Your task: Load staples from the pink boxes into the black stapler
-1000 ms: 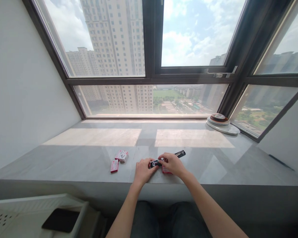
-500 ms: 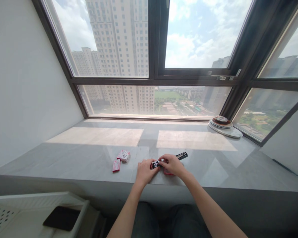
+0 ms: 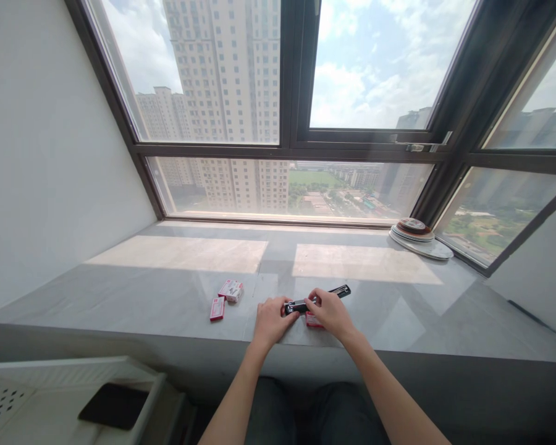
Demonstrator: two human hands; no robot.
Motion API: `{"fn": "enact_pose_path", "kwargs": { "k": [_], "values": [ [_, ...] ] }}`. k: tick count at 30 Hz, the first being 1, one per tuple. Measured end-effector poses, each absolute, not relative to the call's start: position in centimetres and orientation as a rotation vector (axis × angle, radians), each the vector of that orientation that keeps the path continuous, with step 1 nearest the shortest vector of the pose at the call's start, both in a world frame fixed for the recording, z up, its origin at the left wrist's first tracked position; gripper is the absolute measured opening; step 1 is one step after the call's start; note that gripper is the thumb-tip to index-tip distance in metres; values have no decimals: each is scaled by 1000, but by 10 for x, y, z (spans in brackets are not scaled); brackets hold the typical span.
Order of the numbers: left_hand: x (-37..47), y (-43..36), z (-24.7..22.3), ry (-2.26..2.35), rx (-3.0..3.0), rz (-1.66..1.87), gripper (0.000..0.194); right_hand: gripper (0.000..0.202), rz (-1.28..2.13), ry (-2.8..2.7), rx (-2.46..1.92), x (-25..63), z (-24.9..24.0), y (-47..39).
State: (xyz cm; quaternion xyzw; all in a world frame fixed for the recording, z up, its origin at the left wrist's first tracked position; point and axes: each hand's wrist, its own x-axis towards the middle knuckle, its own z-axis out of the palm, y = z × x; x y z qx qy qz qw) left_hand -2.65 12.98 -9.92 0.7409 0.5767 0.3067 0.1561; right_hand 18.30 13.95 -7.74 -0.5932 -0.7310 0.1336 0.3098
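A black stapler (image 3: 298,306) lies opened out over the grey stone sill, its far arm pointing to the upper right. My left hand (image 3: 271,318) grips its left end between thumb and fingers. The fingers of my right hand (image 3: 328,309) are closed on its middle part and cover some of it. Beneath my right hand, a red box (image 3: 312,319) rests on the sill, partly hidden. Two small red-and-white boxes sit farther left: one upright-facing box (image 3: 217,308) and, touching or close behind it, another box (image 3: 231,290).
At the right back corner of the sill (image 3: 157,309) is a stack of plates (image 3: 414,238) against the window frame. Below the sill on the left stands a white basket (image 3: 155,405) with a dark flat object (image 3: 114,406) in it.
My right hand has shifted slightly right along the stapler, uncovering more of its middle. My left hand keeps its hold at the left end.
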Motion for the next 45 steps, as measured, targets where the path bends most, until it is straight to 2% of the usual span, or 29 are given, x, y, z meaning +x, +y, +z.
{"fn": "enact_pose_path", "kwargs": {
  "k": [3, 10, 18, 24, 30, 36, 41, 45],
  "values": [
    [-24, 126, -93, 1584, 2069, 944, 42, 25, 353, -1860, -1615, 182, -82, 140],
    [-21, 124, -89, 1430, 1996, 1024, 32, 27, 477, -1760, -1643, 176, -89, 142],
    [-24, 125, -93, 1455, 1943, 1057, 36, 37, 870, -1542, -1523, 161, -97, 149],
    [-24, 126, -95, 1457, 1928, 1055, 34, 38, 990, -1467, -1435, 159, -100, 147],
    [-25, 126, -94, 1471, 1932, 995, 36, 35, 846, -1556, -1547, 159, -100, 148],
    [-25, 128, -98, 1673, 2095, 1005, 31, 24, 544, -1671, -1650, 151, -88, 142],
    [-25, 130, -102, 1670, 2146, 942, 29, 37, 562, -1814, -1482, 161, -80, 126],
    [-25, 133, -103, 1668, 2125, 920, 30, 48, 646, -1621, -1630, 221, -94, 118]
  ]
}}
